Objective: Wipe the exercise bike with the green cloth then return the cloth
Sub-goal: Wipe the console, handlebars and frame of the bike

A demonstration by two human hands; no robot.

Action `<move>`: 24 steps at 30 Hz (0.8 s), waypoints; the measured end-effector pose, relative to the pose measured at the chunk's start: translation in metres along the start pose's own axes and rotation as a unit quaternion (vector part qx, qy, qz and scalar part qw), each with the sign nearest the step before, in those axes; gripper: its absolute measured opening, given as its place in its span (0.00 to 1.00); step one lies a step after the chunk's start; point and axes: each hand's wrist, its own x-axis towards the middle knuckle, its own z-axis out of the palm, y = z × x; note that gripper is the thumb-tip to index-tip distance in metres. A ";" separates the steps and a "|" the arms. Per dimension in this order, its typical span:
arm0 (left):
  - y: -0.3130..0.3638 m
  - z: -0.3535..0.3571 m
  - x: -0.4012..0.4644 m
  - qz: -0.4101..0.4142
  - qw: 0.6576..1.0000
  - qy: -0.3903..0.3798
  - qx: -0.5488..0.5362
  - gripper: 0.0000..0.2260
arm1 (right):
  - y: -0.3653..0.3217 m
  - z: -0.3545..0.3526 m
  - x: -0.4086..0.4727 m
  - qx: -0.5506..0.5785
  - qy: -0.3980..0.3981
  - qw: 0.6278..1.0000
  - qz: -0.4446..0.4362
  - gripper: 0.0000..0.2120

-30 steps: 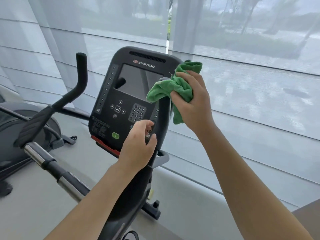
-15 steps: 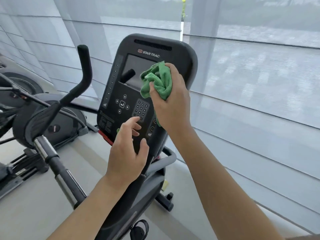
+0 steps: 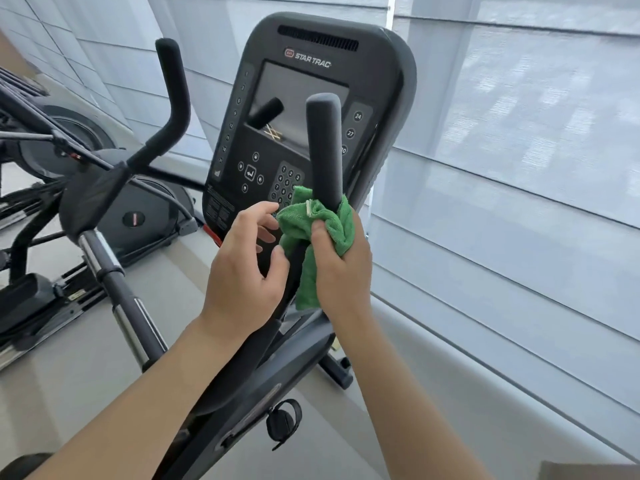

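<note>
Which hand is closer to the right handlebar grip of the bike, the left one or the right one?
The right. The right hand wraps the green cloth around the right handlebar grip, below its top. The left hand is beside it on the left, fingers loosely curled, thumb near the cloth.

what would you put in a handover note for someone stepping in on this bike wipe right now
Right hand: grips the crumpled green terry cloth, wrapped round the lower part of the upright dark grey padded handlebar grip in front of the black Star Trac console.
Left hand: fingers loosely curled, holding nothing, just left of the cloth and near the console keypad.
Done: cannot tell from this view which surfaces are already wiped.
Left: run the cloth along this grip, then the far left black handlebar grip and the frame, then return the cloth. Its return spot is not in view.
</note>
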 end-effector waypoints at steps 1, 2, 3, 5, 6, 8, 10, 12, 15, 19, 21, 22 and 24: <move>0.000 0.000 0.000 0.002 1.000 0.002 -0.002 0.23 | 0.002 0.002 -0.006 0.018 0.004 1.000 0.014 0.09; -0.001 0.000 0.000 0.003 1.000 0.004 -0.005 0.24 | 0.003 0.004 -0.011 0.033 0.006 0.999 0.027 0.09; -0.001 -0.001 0.000 0.003 1.000 0.006 -0.009 0.25 | 0.005 0.005 -0.017 0.043 0.007 0.998 0.037 0.08; -0.002 -0.002 0.000 0.003 1.000 0.008 -0.017 0.26 | 0.006 0.008 -0.027 0.047 0.006 0.997 0.054 0.06; -0.003 -0.002 -0.001 0.004 1.000 0.009 -0.022 0.25 | 0.007 0.008 -0.031 0.041 0.005 0.997 0.063 0.05; -0.004 -0.004 -0.001 0.008 0.999 0.009 -0.036 0.24 | 0.006 0.006 -0.038 0.015 0.005 0.997 0.077 0.04; -0.005 -0.006 -0.001 0.017 0.999 0.007 -0.045 0.22 | 0.003 0.001 -0.041 -0.013 -0.001 0.996 0.087 0.05; -0.005 -0.007 -0.001 0.033 0.998 0.005 -0.052 0.21 | -0.004 -0.008 -0.039 -0.053 -0.003 0.994 0.097 0.06; -0.003 -0.009 -0.002 0.053 0.997 0.003 -0.064 0.20 | -0.025 -0.027 -0.023 -0.124 0.044 0.989 0.060 0.06; -0.003 -0.012 -0.001 0.064 0.994 -0.005 -0.090 0.18 | -0.073 -0.034 0.019 -0.193 0.094 0.976 -0.036 0.12; -0.003 -0.013 -0.001 0.068 0.993 -0.009 -0.100 0.18 | -0.093 -0.018 0.039 -0.224 0.075 0.967 -0.092 0.14; -0.004 -0.013 -0.001 0.068 0.992 -0.009 -0.104 0.18 | -0.097 -0.007 0.047 -0.235 0.060 0.964 -0.109 0.14; -0.005 -0.014 -0.001 0.067 0.991 -0.010 -0.113 0.18 | -0.096 0.013 0.054 -0.244 0.049 0.961 -0.120 0.12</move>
